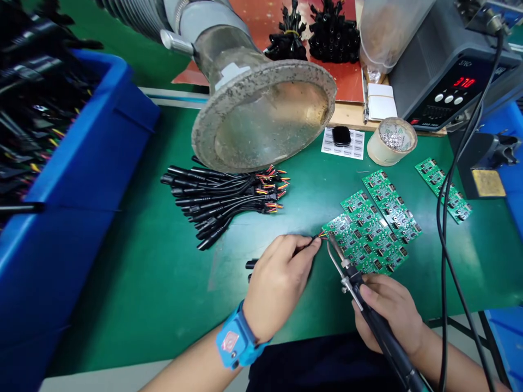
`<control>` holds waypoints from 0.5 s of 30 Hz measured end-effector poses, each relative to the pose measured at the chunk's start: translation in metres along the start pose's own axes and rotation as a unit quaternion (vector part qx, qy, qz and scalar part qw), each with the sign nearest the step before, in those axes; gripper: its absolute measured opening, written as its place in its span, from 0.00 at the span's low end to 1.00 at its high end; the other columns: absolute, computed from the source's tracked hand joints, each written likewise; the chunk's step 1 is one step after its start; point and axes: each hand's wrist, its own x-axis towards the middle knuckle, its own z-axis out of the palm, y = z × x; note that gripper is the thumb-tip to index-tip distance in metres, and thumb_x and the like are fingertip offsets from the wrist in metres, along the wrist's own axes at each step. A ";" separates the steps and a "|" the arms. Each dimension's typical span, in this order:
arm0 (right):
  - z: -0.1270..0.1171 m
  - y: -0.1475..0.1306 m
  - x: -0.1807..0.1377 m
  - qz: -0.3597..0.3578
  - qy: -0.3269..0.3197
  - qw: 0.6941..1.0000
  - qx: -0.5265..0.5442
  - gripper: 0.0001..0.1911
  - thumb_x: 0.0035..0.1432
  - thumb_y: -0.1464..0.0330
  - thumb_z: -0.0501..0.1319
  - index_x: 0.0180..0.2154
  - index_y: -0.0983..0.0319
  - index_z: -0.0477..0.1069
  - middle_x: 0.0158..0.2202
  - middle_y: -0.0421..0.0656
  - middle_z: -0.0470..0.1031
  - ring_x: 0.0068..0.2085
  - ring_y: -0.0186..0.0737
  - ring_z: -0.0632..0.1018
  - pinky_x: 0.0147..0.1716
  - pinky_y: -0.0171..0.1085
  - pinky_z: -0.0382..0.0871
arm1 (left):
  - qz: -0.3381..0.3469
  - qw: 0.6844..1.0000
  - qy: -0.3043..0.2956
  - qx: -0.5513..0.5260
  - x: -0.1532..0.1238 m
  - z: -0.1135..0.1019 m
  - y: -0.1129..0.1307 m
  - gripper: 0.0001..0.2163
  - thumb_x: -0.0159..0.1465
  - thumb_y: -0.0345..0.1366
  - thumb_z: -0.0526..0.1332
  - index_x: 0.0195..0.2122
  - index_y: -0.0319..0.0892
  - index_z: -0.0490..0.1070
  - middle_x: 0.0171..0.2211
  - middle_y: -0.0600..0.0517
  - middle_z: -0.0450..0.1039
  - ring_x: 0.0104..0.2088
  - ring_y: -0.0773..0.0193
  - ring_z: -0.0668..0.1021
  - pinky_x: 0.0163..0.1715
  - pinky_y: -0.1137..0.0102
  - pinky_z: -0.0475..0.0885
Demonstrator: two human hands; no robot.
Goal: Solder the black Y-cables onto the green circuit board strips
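My left hand (281, 277), with a blue wrist strap (239, 340), pinches a black cable (309, 243) near its thin coloured wire ends. Those ends meet the upper left edge of a green circuit board panel (368, 239). Part of the cable is hidden under the hand, and black connector ends (251, 264) stick out to its left. In my right hand (390, 310) is a soldering iron (368, 305) with a thin metal feed tube alongside. Its tip is at the wires by the board edge; whether it touches them I cannot tell.
A fume extraction hood (265, 120) hangs over a pile of black cables (220, 198). At left stands a blue bin (81, 163) of cables. A soldering station (457, 81), a solder roll (390, 142) and more board strips (443, 190) lie right. A black cord (445, 245) hangs there.
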 end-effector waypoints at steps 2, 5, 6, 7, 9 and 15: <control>0.002 0.000 0.000 -0.006 0.007 1.000 0.006 0.29 0.51 0.80 0.56 0.56 0.70 0.55 0.27 0.45 0.72 0.29 0.39 0.76 0.32 0.41 0.79 | -0.005 1.000 0.001 -0.005 0.000 0.000 -0.001 0.07 0.62 0.27 0.58 0.39 0.37 0.73 0.33 0.46 0.73 0.33 0.61 0.73 0.31 0.67 0.72; 0.004 0.001 -0.002 -0.005 0.006 1.000 0.013 0.29 0.51 0.81 0.57 0.56 0.70 0.55 0.28 0.46 0.73 0.30 0.38 0.77 0.34 0.41 0.80 | -0.015 1.000 0.005 -0.010 0.001 0.000 -0.002 0.06 0.62 0.28 0.58 0.38 0.38 0.74 0.33 0.48 0.74 0.33 0.62 0.74 0.32 0.67 0.73; 0.005 0.001 -0.003 -0.003 0.004 1.000 0.013 0.29 0.51 0.81 0.57 0.56 0.70 0.56 0.28 0.46 0.73 0.30 0.38 0.77 0.34 0.41 0.80 | -0.016 1.000 0.005 -0.011 0.002 0.000 -0.002 0.06 0.62 0.28 0.58 0.38 0.39 0.74 0.33 0.48 0.74 0.33 0.62 0.75 0.32 0.67 0.73; 0.005 0.001 -0.004 -0.002 0.004 1.000 0.012 0.29 0.51 0.81 0.57 0.55 0.70 0.56 0.28 0.46 0.73 0.30 0.38 0.77 0.35 0.41 0.80 | -0.017 1.000 0.003 -0.013 0.002 -0.001 -0.002 0.06 0.62 0.29 0.58 0.38 0.39 0.74 0.33 0.48 0.74 0.33 0.62 0.75 0.33 0.67 0.74; 0.006 0.002 -0.006 -0.001 0.004 1.000 0.010 0.28 0.51 0.81 0.58 0.55 0.71 0.57 0.28 0.46 0.73 0.30 0.38 0.77 0.34 0.41 0.80 | -0.018 1.000 -0.001 -0.015 0.002 -0.001 -0.002 0.06 0.63 0.29 0.57 0.38 0.40 0.74 0.34 0.49 0.75 0.34 0.63 0.76 0.33 0.67 0.74; 0.008 0.002 -0.008 -0.005 0.004 1.000 -0.003 0.27 0.51 0.80 0.58 0.54 0.72 0.58 0.28 0.47 0.73 0.30 0.38 0.77 0.35 0.42 0.80 | -0.006 1.000 0.005 -0.017 0.001 -0.002 -0.004 0.07 0.63 0.28 0.56 0.39 0.41 0.73 0.35 0.49 0.75 0.35 0.63 0.76 0.34 0.67 0.75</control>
